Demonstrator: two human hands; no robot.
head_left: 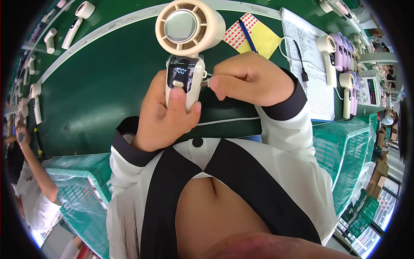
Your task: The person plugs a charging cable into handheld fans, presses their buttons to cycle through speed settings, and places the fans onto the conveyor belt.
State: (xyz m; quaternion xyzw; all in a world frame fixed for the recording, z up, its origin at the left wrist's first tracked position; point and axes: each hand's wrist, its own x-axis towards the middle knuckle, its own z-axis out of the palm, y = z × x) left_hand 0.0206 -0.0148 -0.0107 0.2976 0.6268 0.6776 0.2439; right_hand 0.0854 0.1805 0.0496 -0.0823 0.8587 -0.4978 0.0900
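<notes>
My left hand (161, 114) is wrapped round the handle of a cream handheld fan (190, 28), which stands upright with its round head at the top. The dark display on the handle is lit and reads 100. My thumb rests at the light button just below it. At the handle's right side, my right hand (254, 80) pinches a cable plug (206, 83) between thumb and fingers. The plug's metal end points at the handle; whether it sits inside a port I cannot tell.
On the green table (99, 86), a yellow sheet with red arrow stickers (269, 39) carries a blue pen (247, 35). Papers (312, 95), a black-tipped cable (305, 75) and several fans (340, 56) lie right. Green crates (345, 142) flank me; another person's arm (41, 172) is left.
</notes>
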